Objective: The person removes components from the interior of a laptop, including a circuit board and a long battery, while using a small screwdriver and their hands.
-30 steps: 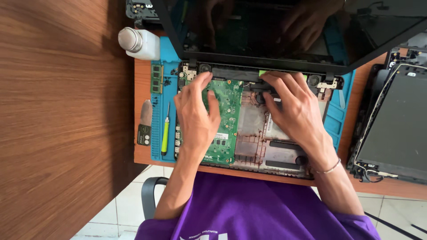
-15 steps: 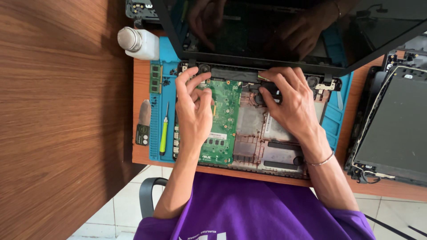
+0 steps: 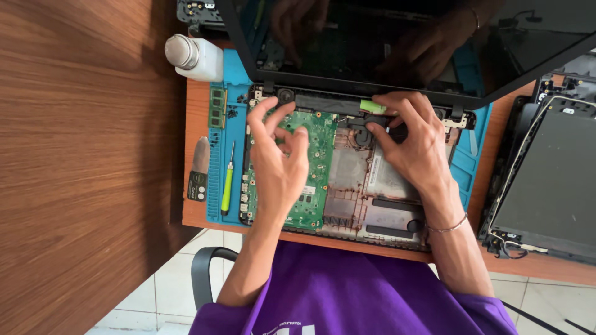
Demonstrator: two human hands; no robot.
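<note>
Wooden desk (image 3: 205, 214) under me, blue mat (image 3: 236, 80) on it, and I'm looking down into an opened laptop (image 3: 372, 198) lying on that mat, screen (image 3: 403, 37) tilted up at the back. I'm hovering my left hand (image 3: 279, 164) over the green board (image 3: 320, 167), fingers spread and curled, gripping nothing. I'm pressing my right hand (image 3: 419, 149) down near the hinge, fingertips (image 3: 372, 130) touching the black fan area, beside a green tab (image 3: 372, 107). A screwdriver (image 3: 228, 183) and memory stick (image 3: 217, 107) are lying left of the laptop, near a white bottle (image 3: 195, 57).
</note>
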